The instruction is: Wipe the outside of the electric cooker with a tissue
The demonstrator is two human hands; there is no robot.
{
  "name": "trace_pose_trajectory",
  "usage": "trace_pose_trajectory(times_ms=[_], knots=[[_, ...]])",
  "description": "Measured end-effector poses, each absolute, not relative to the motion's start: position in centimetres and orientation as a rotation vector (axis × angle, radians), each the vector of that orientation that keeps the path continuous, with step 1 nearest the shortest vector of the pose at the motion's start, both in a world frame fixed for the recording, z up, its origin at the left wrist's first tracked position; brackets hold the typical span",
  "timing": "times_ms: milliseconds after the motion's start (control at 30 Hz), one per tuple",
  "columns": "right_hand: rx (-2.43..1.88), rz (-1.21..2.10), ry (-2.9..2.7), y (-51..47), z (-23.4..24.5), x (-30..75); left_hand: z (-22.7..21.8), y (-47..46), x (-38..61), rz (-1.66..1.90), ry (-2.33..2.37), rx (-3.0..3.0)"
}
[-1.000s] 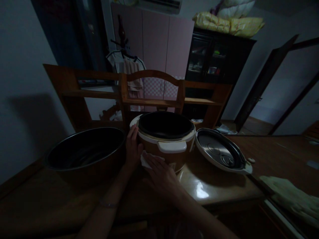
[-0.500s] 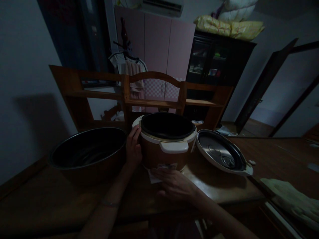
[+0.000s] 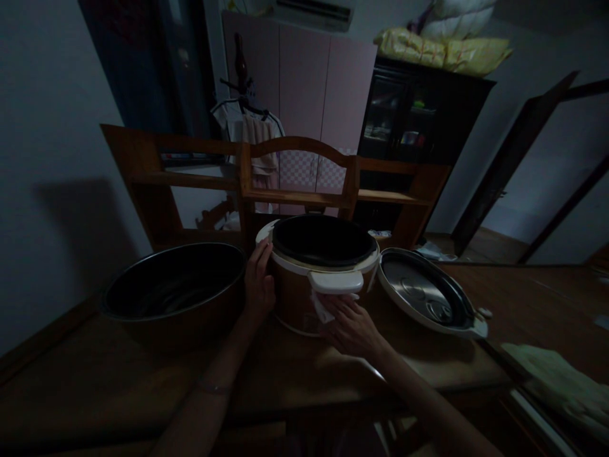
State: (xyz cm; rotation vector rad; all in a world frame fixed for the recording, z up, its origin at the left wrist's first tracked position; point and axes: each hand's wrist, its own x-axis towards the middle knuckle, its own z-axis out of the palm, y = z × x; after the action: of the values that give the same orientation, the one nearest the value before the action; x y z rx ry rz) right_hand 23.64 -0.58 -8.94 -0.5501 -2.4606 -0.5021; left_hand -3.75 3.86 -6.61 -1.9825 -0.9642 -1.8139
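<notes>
White cloth [image 3: 322, 310] held by right hand [image 3: 353, 327]
Cooker's edge [image 3: 291, 265] is touched by unclenched left hand [image 3: 259, 282] (pot [image 3: 200, 316] close beside).

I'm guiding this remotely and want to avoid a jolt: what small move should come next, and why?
Probably a gentle sideways slide of the right hand with the white cloth, just beneath the white handle: the cloth is at the front of the cooker there, and the left hand rests against its side, which should help steady it.
</notes>
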Motion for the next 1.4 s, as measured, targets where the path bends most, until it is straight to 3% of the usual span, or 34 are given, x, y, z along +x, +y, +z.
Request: trace_pose_trajectory(times_ms=[300, 867, 1000, 1100, 1233, 1400], knots=[[-0.43, -0.547, -2.669, -1.6, -9.3, 25.1, -6.7, 4.0, -3.6, -1.812, -0.958, -1.964], [-0.637, -0.396, -2.747, -2.7, -9.4, 29.6, -6.8, 4.1, -3.6, -1.82, -0.954, -1.96], [-0.851, -0.333, -2.615, -2.5, -9.9, 31.0, -6.8, 4.2, -3.6, -1.82, -0.964, -1.967], [-1.054, -0.072, -2.359, -2.0, -10.2, 31.1, -6.9, 4.3, -3.6, -1.819, -0.969, -1.967], [-1.103, 0.597, -1.813, -1.6, -9.5, 28.0, -6.9, 4.2, -3.5, -1.814, -0.982, -1.959], [-0.949, 0.838, -1.374, -1.9, -8.5, 23.8, -6.9, 4.2, -3.5, -1.813, -0.972, -1.955]])
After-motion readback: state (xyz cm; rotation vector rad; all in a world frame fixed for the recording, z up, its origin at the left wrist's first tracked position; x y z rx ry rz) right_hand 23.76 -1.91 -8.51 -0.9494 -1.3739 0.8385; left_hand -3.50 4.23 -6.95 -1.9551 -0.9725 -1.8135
